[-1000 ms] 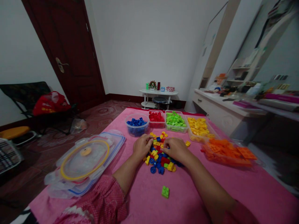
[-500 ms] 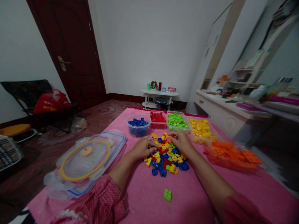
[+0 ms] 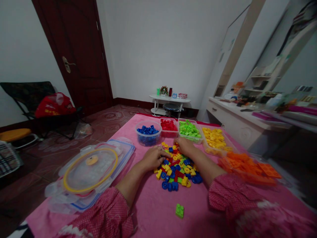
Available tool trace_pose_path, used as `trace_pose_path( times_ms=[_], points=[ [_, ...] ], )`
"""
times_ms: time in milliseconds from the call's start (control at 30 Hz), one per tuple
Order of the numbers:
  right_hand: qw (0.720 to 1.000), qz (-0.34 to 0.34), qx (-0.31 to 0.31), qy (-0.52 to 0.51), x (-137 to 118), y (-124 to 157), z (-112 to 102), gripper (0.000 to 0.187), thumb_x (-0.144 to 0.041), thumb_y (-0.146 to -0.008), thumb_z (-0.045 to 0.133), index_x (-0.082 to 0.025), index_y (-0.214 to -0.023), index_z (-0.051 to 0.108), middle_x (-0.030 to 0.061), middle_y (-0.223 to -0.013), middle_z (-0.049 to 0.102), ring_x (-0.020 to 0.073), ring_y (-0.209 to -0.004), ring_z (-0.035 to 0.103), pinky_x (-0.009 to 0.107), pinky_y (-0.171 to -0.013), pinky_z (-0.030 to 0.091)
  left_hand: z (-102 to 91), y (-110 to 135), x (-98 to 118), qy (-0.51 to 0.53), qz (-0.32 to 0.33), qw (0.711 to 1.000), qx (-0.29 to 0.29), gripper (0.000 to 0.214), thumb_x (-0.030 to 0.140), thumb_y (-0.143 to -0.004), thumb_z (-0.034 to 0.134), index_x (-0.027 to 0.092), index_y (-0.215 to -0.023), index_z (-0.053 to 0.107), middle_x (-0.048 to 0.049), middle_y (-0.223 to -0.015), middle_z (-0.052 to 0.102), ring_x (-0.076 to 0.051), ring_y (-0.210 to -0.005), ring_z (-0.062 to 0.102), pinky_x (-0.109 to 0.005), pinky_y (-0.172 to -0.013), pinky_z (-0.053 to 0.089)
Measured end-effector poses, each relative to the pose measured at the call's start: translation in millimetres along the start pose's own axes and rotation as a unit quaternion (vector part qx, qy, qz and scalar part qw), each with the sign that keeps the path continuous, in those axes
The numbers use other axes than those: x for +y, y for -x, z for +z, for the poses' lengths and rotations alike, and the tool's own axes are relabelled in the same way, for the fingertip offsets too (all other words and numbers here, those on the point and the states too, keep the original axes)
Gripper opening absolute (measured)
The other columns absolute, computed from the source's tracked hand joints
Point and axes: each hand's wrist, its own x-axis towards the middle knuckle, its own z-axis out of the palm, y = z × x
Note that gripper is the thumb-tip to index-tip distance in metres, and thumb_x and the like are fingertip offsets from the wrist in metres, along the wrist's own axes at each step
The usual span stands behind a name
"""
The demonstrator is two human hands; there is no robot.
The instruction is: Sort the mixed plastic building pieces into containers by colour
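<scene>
Pink cloth lay under mixed bricks; left hand and right hand reached them, fingers part-curled, any hold unclear.

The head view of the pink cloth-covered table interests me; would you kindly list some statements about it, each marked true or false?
1. The left hand is at the left side of the loose pile of mixed coloured plastic bricks. True.
2. The round clear plastic tub holds yellow bricks. False: it holds blue ones.
3. A single light-green plastic brick lies apart from the pile, on the pink cloth. True.
4. The clear plastic lids lie right of the pile. False: they lie left of it.
5. The right hand is at the pile's near edge. False: it is at the far side.
</scene>
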Motion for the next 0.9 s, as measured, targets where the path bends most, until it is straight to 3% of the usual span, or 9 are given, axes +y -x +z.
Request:
trace_pose_path(
  times_ms=[133,300,433,533,633,733,833,900],
  points=[
    [0.999,0.037,0.011,0.015,-1.5,5.6,-1.2,0.024,-0.012,-0.076,0.053,-0.018,-0.096,0.065,0.0116,-0.101,0.066,0.0224,-0.093,0.061,0.028,-0.073,0.039,1.8,-1.4,-1.4,0.004,0.007,1.0,-0.005,0.027,0.025,-0.078,0.062,0.031,-0.103,0.071,-0.001,-0.098,0.068,-0.018,-0.093,0.056,-0.025,-0.082,0.04],
    [0.997,0.058,0.045,0.002,6.0,11.2,1.3,0.022,-0.011,-0.078,0.049,-0.016,-0.095,0.063,0.0116,-0.099,0.066,0.0216,-0.094,0.06,0.027,-0.072,0.038,4.6,-4.5,3.8,-0.028,0.001,1.0,0.008,0.029,0.037,-0.073,0.069,0.028,-0.1,0.07,-0.002,-0.095,0.069,-0.019,-0.091,0.057,-0.027,-0.081,0.04],
    [0.995,0.063,0.072,-0.03,14.4,14.3,7.2,0.025,-0.009,-0.077,0.048,-0.017,-0.094,0.064,0.0107,-0.099,0.067,0.0226,-0.095,0.06,0.029,-0.074,0.038,7.7,-6.5,7.1,-0.028,-0.034,0.999,0.005,0.025,0.037,-0.071,0.071,0.026,-0.093,0.071,-0.002,-0.087,0.07,-0.018,-0.084,0.058,-0.026,-0.076,0.041],
    [0.992,0.062,0.089,-0.07,19.1,16.6,6.5,0.026,-0.009,-0.075,0.05,-0.017,-0.095,0.066,0.0096,-0.098,0.068,0.0228,-0.096,0.06,0.03,-0.078,0.039,9.5,-7.3,8.1,-0.045,-0.039,0.998,0.011,0.023,0.028,-0.075,0.065,0.029,-0.097,0.071,-0.0024,-0.09,0.07,-0.019,-0.087,0.058,-0.026,-0.076,0.04],
    [0.983,0.05,0.115,-0.131,18.7,21.9,-0.1,0.035,-0.009,-0.073,0.052,-0.018,-0.104,0.065,0.0079,-0.105,0.068,0.021,-0.101,0.058,0.03,-0.086,0.04,9.0,-8.0,10.6,-0.06,-0.05,0.997,0.008,0.032,0.017,-0.077,0.058,0.033,-0.101,0.071,-0.0028,-0.093,0.069,-0.02,-0.09,0.057,-0.027,-0.076,0.04],
    [0.969,0.03,0.145,-0.198,11.7,32.8,-6.6,0.042,-0.008,-0.074,0.049,-0.018,-0.112,0.062,0.0064,-0.112,0.066,0.0174,-0.102,0.058,0.029,-0.088,0.042,7.4,-8.6,15.8,-0.056,-0.072,0.996,0.002,0.028,0.019,-0.076,0.06,0.032,-0.097,0.072,-0.0032,-0.094,0.069,-0.02,-0.091,0.058,-0.026,-0.076,0.041],
    [0.93,0.041,0.147,-0.335,2.9,48.4,-6.0,0.041,-0.014,-0.075,0.047,-0.016,-0.114,0.062,0.0057,-0.099,0.069,0.0149,-0.08,0.063,0.027,-0.07,0.049,7.6,-9.3,21.6,-0.065,-0.099,0.993,0.013,0.019,0.023,-0.075,0.063,0.029,-0.089,0.072,-0.0036,-0.094,0.069,-0.02,-0.093,0.058,-0.027,-0.078,0.041],
    [0.856,0.081,0.13,-0.494,-0.2,59.1,-1.8,0.04,-0.019,-0.073,0.052,-0.014,-0.111,0.063,0.0026,-0.077,0.068,0.0125,-0.061,0.06,0.024,-0.057,0.048,7.8,-10.3,24.1,-0.07,-0.12,0.99,0.021,0.014,0.024,-0.074,0.064,0.028,-0.086,0.072,-0.0038,-0.093,0.07,-0.02,-0.094,0.059,-0.027,-0.079,0.042]
  ],
)
